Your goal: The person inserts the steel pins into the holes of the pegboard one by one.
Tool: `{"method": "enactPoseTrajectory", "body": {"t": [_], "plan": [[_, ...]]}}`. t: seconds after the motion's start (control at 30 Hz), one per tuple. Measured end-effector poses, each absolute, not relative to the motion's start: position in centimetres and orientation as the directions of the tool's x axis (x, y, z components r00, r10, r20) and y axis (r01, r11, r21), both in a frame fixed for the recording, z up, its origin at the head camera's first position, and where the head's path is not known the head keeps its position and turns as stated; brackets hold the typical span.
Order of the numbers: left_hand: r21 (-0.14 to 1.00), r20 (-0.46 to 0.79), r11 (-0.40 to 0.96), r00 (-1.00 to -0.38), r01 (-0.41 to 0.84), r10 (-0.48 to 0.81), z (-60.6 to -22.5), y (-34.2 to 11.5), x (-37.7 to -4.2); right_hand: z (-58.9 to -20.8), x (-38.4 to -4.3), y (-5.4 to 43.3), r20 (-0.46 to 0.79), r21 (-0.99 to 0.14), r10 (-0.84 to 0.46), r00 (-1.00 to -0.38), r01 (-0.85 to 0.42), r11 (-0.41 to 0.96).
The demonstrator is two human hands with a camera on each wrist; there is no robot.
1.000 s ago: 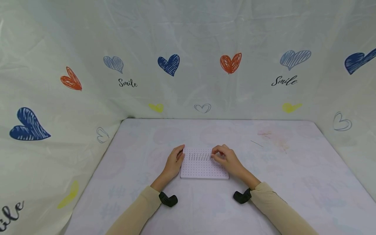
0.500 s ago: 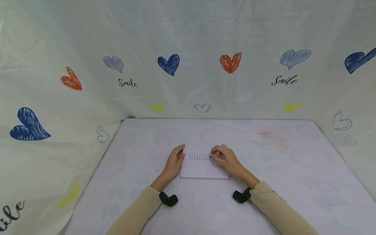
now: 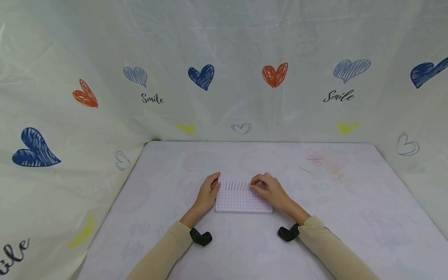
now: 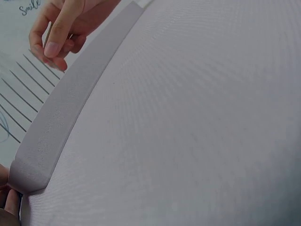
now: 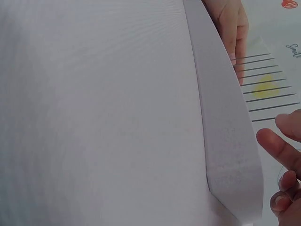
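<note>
A white pegboard (image 3: 241,202) with rows of small holes lies mid-table. Several thin dark rods (image 3: 234,186) stand in one row in its far half, leaning slightly. My left hand (image 3: 207,192) grips the board's left edge, thumb toward the top, fingers along the side. At the right end of the row, my right hand (image 3: 271,188) has thumb and index finger together, pinching a thin rod (image 4: 48,32) that shows as a narrow line in the left wrist view. Its lower end is hidden by the fingers. The board's front side (image 5: 225,132) fills much of the right wrist view.
One loose thin stick (image 3: 306,170) lies on the white table (image 3: 315,241), right of the board. Reddish-orange smudges (image 3: 327,165) mark the tabletop behind it. A pale curtain (image 3: 231,46) printed with hearts hangs around the table's back and sides.
My right hand has shifted very slightly left, toward the end of the rod row. The left hand and the pegboard stay where they were.
</note>
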State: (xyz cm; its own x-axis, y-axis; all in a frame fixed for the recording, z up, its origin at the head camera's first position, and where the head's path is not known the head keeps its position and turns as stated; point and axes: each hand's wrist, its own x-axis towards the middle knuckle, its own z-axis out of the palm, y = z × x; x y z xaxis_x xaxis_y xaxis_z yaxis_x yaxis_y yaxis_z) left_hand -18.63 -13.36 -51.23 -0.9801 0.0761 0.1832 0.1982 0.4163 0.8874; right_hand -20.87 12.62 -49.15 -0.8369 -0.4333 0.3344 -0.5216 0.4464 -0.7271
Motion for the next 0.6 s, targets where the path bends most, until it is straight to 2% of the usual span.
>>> {"method": "enactPoseTrajectory", "body": {"t": [0.33, 0.6], "plan": [[0.883, 0.17, 0.43, -0.983, 0.185, 0.074, -51.2, -13.4, -18.7, -48.6, -21.4, 14.3, 0.297, -0.76, -0.362, -0.883, -0.449, 0.471], [0.885, 0.164, 0.429, -0.984, 0.178, 0.071, -51.6, -13.5, -18.9, -48.4, -22.2, 16.2, 0.319, -0.761, -0.288, -0.903, -0.425, 0.491]]}}
